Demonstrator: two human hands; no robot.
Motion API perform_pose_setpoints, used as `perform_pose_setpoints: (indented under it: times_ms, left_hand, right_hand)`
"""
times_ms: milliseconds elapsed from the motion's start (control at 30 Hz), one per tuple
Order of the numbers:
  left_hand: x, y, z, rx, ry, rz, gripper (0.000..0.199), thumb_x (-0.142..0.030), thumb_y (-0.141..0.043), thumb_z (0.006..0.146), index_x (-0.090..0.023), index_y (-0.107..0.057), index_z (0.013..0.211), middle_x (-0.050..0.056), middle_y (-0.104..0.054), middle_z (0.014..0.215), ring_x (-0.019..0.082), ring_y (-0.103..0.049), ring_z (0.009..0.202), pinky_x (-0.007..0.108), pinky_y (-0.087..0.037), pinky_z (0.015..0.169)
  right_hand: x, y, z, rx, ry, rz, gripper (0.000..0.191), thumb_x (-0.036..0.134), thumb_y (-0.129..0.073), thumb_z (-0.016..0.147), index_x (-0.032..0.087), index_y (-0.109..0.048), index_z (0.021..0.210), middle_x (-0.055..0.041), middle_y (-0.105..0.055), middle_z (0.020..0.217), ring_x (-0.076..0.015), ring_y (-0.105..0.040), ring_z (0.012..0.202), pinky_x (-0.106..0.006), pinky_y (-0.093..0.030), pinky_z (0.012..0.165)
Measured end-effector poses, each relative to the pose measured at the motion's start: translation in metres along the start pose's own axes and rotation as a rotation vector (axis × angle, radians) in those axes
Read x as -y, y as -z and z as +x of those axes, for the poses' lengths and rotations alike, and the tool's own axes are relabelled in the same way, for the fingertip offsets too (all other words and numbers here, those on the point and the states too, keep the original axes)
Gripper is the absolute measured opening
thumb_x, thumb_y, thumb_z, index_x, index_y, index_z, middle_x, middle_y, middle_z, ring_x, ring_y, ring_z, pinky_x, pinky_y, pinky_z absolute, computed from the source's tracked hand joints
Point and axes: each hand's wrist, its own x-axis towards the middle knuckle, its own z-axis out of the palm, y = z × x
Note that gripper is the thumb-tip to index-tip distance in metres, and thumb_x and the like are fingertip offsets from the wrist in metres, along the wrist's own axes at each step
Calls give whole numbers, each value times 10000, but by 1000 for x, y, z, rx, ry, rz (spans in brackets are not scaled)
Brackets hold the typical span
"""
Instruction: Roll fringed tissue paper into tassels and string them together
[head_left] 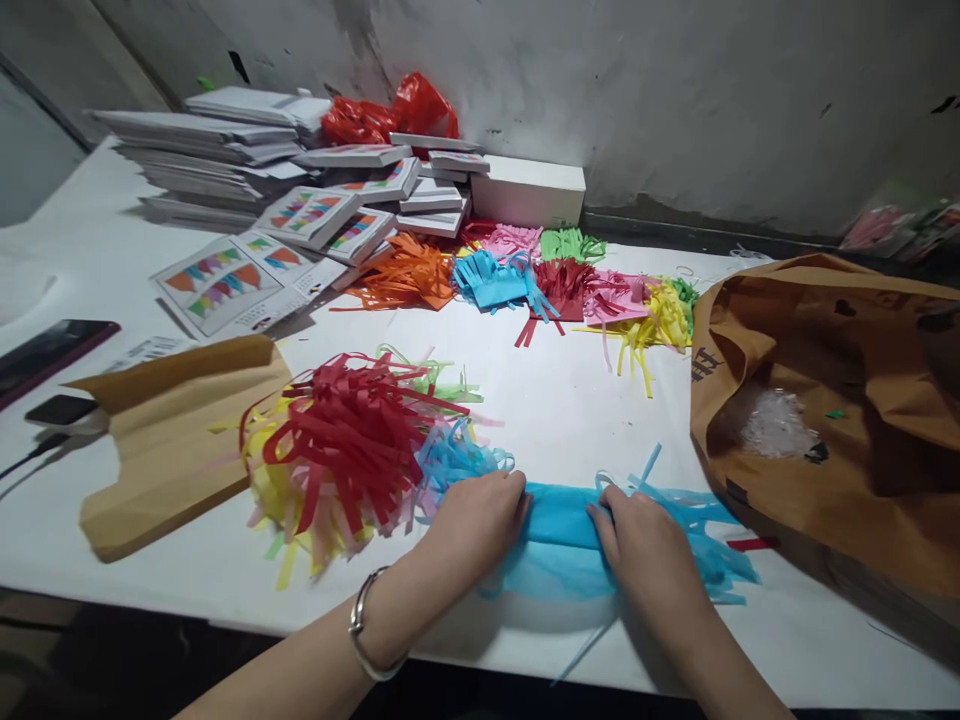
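Observation:
A blue tissue paper (566,517) with fringed ends lies near the table's front edge, its middle folded into a darker band. My left hand (484,520) is closed on the left part of that band; its fingertips are partly hidden. Further right, my right hand (641,540) pinches the same paper, thumb and fingers at the fold. Blue strips spread out beyond my right hand. Beside my left hand sits a smaller bunch of blue fringe (457,452), against a large heap of red fringe (352,430) with yellow and pink strips under it.
An open brown bag (847,400) stands at the right. Coloured fringe bundles (499,282) line the back, before stacked printed cards (307,215) and a white box (529,190). Brown paper (176,440) and a phone (52,355) lie left on the white table (570,400).

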Motion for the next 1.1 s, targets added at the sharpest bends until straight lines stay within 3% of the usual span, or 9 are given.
perform_pose_setpoints:
  times_ms: [100, 167, 267, 467, 567, 667, 800, 933, 1100]
  left_hand:
    - [-1, -1, 3, -5, 20, 15, 174, -218, -496, 968, -164, -646, 899, 98, -715, 820, 251, -702, 730, 309, -477, 602]
    - [-2, -3, 4, -9, 28, 24, 156, -206, -505, 958, -158, -647, 912, 107, -715, 818, 261, -703, 713, 315, -472, 583]
    - [-5, -4, 4, -20, 25, 34, 140, -190, -515, 952, -154, -647, 922, 108, -712, 820, 263, -704, 708, 312, -463, 571]
    - [2, 16, -6, -64, -5, 61, 223, -27, -478, 907, -157, -655, 944, 81, -705, 885, 251, -685, 802, 333, -475, 666]
    - [10, 32, -20, -307, -38, 82, 289, -19, -457, 913, -178, -654, 1052, 118, -687, 1090, 315, -619, 1020, 456, -447, 833]
    - [7, 32, -33, -489, -278, 19, 289, -50, -471, 931, -197, -624, 1127, 103, -661, 1155, 287, -574, 1039, 449, -416, 876]
    - [-7, 8, -31, -278, -533, 77, 152, -138, -614, 903, -180, -610, 1050, 75, -662, 1037, 256, -564, 920, 396, -420, 793]
    - [-4, -14, -19, -227, -496, 183, 72, -165, -664, 907, -181, -612, 860, 46, -658, 882, 240, -558, 825, 385, -391, 737]
    - [15, -26, -25, -260, -502, 77, 51, -166, -681, 920, -191, -637, 917, 18, -692, 951, 208, -577, 874, 410, -345, 863]
  right_hand:
    - [2, 7, 0, -15, -16, -72, 157, 227, -532, 971, 202, -595, 829, -35, -582, 601, -239, -577, 584, -338, -365, 574]
    - [6, 15, -2, -87, 10, -108, 104, 151, -531, 950, 156, -632, 972, -119, -675, 819, -302, -631, 805, -417, -438, 719]
    - [17, 23, -7, -194, 247, -7, 264, 47, -475, 933, 124, -632, 1130, -163, -676, 1127, -321, -585, 1088, -503, -412, 963]
    - [32, 12, -14, -115, 458, 89, 314, -37, -431, 880, 98, -676, 1022, -115, -691, 905, -249, -613, 905, -403, -465, 849]
    - [32, 8, -14, -171, 451, 86, 322, -56, -418, 874, 101, -676, 986, -123, -689, 910, -247, -610, 894, -387, -477, 809]
    - [32, 8, -15, -175, 391, 126, 282, -12, -426, 921, 123, -670, 964, -117, -683, 912, -234, -612, 882, -369, -490, 789]
    - [33, 11, -16, -222, 382, 248, 198, 52, -474, 958, 118, -660, 977, -112, -674, 890, -214, -624, 867, -338, -507, 757]
    - [33, 12, -17, -226, 437, 189, 226, 73, -444, 981, 99, -658, 1050, -121, -688, 922, -232, -616, 905, -362, -489, 785]
    - [23, 11, -21, -161, 405, 181, 356, 64, -307, 1011, 120, -659, 1002, -113, -676, 923, -236, -574, 908, -395, -418, 840]
